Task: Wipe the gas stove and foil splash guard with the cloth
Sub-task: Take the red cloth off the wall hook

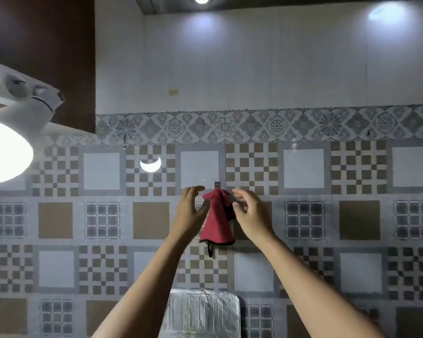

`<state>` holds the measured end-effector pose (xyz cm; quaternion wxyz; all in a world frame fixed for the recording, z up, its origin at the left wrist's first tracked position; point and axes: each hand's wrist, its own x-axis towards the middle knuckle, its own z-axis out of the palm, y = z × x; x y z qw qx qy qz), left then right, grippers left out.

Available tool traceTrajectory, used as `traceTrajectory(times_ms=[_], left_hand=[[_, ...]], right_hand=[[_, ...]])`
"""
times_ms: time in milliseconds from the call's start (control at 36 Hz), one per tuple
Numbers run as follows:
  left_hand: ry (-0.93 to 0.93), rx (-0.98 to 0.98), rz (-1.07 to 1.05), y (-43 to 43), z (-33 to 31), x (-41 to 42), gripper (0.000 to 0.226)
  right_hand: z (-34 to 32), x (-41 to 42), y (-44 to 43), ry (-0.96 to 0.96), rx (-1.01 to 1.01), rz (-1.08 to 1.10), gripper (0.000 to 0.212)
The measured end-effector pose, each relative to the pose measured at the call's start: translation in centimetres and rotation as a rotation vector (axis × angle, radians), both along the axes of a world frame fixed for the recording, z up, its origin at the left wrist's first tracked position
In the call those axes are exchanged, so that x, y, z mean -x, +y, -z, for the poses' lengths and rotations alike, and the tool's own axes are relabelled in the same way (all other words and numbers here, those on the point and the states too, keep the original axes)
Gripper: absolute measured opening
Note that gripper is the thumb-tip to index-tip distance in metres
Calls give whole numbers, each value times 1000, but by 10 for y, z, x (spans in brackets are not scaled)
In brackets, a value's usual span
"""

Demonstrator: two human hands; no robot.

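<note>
A red cloth (216, 220) hangs from a small metal hook (217, 184) on the patterned tile wall. My left hand (189, 213) is raised at the cloth's left edge, thumb touching it, fingers apart. On the cloth's right side my right hand (250, 215) has its fingers curled by the top corner; I cannot tell whether they pinch the fabric. Below, between my forearms, the top of the foil splash guard (203, 311) shows at the bottom edge. The gas stove is out of view.
A dark brown cabinet (39, 45) hangs at the upper left, with a white range hood (22, 98) and its bright lamp (3, 152) below it. Ceiling lights glare on the upper white wall.
</note>
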<state>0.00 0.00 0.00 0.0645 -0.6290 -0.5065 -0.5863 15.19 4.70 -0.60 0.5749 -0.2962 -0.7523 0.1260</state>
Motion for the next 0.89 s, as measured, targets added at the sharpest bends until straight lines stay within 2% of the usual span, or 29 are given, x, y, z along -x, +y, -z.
traceTrajectory(times_ms=[83, 194, 306, 500, 722, 833, 889], left_hand=[[-71, -8, 7, 22, -2, 9, 36], [-134, -6, 61, 50, 1, 16, 35], [-133, -32, 116, 72, 9, 19, 29], [-180, -69, 150, 89, 17, 26, 23], [-144, -202, 120, 71, -4, 26, 12], [-114, -199, 151, 42, -15, 22, 7], [-77, -169, 181, 25, -18, 18, 12]], right_hand=[[-3, 12, 18, 59, 9, 17, 32], [-1, 25, 45, 40, 35, 44, 31], [5, 37, 68, 20, 38, 55, 31], [6, 46, 82, 135, 31, 68, 21], [-21, 35, 69, 224, -26, 43, 13], [-36, 20, 47, 216, -54, 24, 16], [-37, 9, 35, 170, -56, 14, 16]])
